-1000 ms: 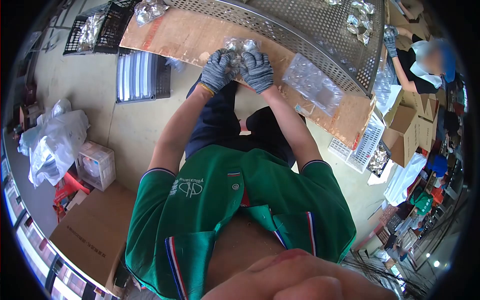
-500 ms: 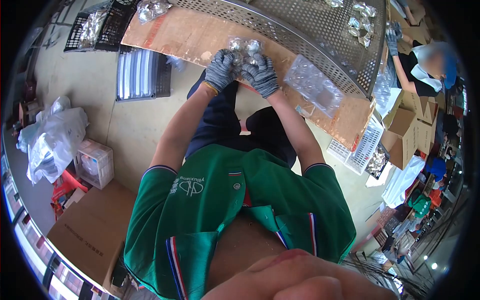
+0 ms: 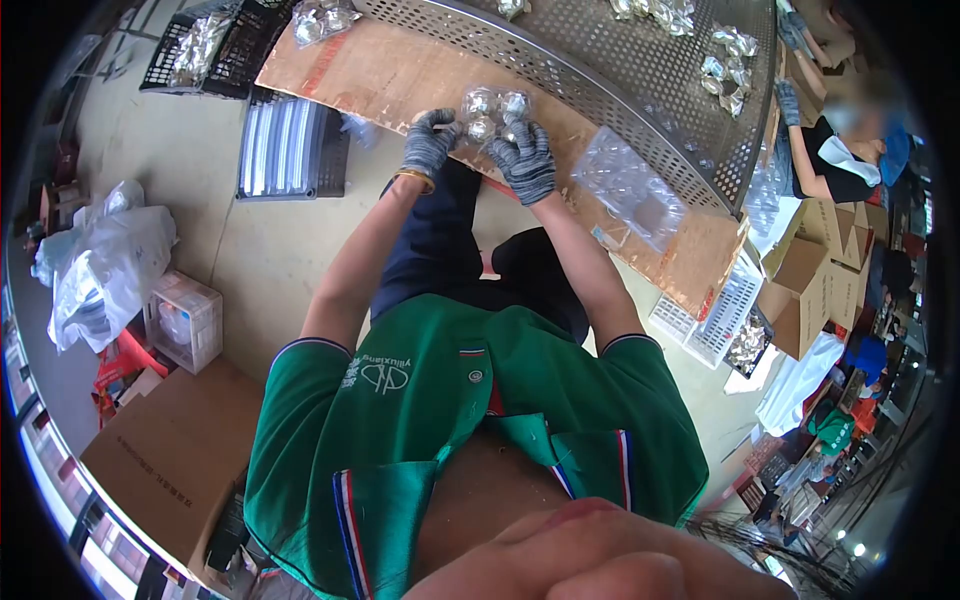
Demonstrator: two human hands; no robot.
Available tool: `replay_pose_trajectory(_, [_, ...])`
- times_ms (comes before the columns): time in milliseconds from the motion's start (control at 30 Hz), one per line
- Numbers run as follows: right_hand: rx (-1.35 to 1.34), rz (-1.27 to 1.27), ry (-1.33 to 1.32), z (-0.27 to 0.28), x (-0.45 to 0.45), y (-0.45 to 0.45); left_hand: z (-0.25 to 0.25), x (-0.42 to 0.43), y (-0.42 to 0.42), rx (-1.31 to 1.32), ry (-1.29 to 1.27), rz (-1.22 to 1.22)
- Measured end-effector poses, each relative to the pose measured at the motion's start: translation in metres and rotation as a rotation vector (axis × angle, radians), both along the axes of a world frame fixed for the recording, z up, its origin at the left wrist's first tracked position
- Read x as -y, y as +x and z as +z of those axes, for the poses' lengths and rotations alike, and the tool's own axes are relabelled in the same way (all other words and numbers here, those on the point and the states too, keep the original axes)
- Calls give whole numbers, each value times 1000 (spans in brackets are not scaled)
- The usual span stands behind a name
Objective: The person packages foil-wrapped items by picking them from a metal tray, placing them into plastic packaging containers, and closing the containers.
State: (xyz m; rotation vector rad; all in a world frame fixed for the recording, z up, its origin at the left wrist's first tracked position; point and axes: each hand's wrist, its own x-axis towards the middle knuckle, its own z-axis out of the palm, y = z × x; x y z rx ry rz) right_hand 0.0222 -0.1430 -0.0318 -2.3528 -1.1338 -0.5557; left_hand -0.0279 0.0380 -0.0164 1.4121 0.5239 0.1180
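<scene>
A clear plastic tray (image 3: 497, 92) lies on the wooden board, with several silver foil-wrapped balls (image 3: 480, 129) sitting in its hollows. My left hand (image 3: 430, 143), in a grey striped knit glove, is just left of the tray; its fingers are bent but apart and nothing shows in them. My right hand (image 3: 524, 165), gloved the same way, is at the tray's near right corner. Its thumb and fingers are around the near right ball, which they partly hide.
The wooden board (image 3: 390, 62) runs along a perforated metal table (image 3: 600, 50) bearing more foil-wrapped pieces (image 3: 735, 42). Empty clear trays (image 3: 630, 185) lie at right. Black crates (image 3: 327, 160) stand at left. A co-worker's gloved hand (image 3: 788, 102) and cardboard boxes (image 3: 800, 270) are far right.
My left hand has drawn back leftward off the tray, its fingers loosening. My right hand has shifted slightly, and more of the balls now shows.
</scene>
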Motion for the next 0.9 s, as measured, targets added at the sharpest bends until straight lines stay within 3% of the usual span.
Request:
replay_pose_trajectory(200, [122, 30, 16, 13, -1, -3, -23, 3, 17, -145, 53, 113])
replay_pose_trajectory(300, [150, -4, 2, 7, -1, -4, -26, -2, 37, -192, -51, 71])
replay_pose_trajectory(367, [96, -2, 23, -1, 1, -4, -13, -11, 49, -411, 184, -207])
replay_pose_trajectory(400, [46, 4, 54, -2, 1, -1, 0, -12, 42, -376, 167, -267])
replay_pose_trajectory(433, [51, -3, 56, 6, 3, -1, -19, -16, 44, -371, 171, -273])
replay_pose_trajectory(467, [12, 58, 63, 25, 5, -1, -56, -20, 49, -301, 350, -310])
replay_pose_trajectory(533, [-26, 95, 75, 30, 7, -2, -42, -16, 51, -328, 353, -299])
replay_pose_trajectory(600, [-383, 25, 645, 16, 11, 10, -9, -12, 46, -358, 266, -263])
replay_pose_trajectory(633, [-379, 22, 640, 12, 18, 16, 0, -9, 45, -401, 177, -215])
replay_pose_trajectory(700, [-1227, -332, 955, 6, 31, 30, -21, -12, 48, -369, 142, -221])
replay_pose_trajectory(767, [-1363, -366, 842, 10, 25, 45, -27, -13, 49, -357, 183, -177])
replay_pose_trajectory(833, [-1504, -425, 454, 21, 13, 56, -11, -10, 47, -371, 191, -176])
replay_pose_trajectory(900, [-1532, -436, 466, 26, 7, 60, -4, -6, 48, -389, 191, -158])
